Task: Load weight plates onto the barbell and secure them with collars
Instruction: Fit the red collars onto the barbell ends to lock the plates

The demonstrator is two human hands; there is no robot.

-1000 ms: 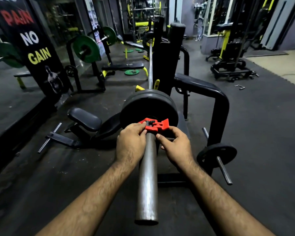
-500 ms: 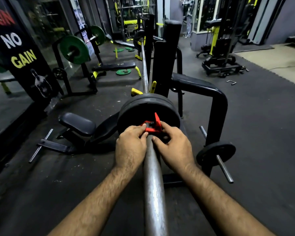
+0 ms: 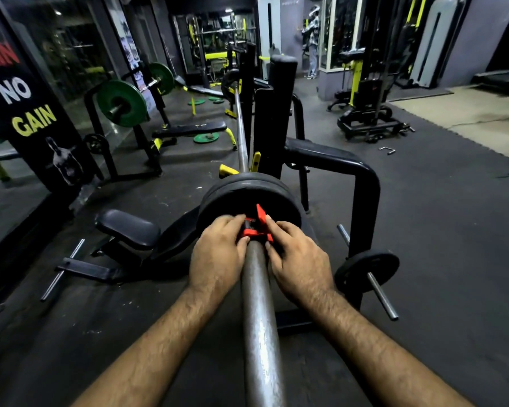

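Head view: your left hand [image 3: 218, 254] and right hand [image 3: 299, 257] flank the barbell sleeve [image 3: 260, 318], fingers curled and pinching the red collar [image 3: 256, 227]. The collar sits on the sleeve against the black weight plates [image 3: 235, 195]. Your fingers hide its sides; its lever stands upright

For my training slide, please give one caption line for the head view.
Both hands, left hand and right hand, hold a red collar on the barbell against black plates.
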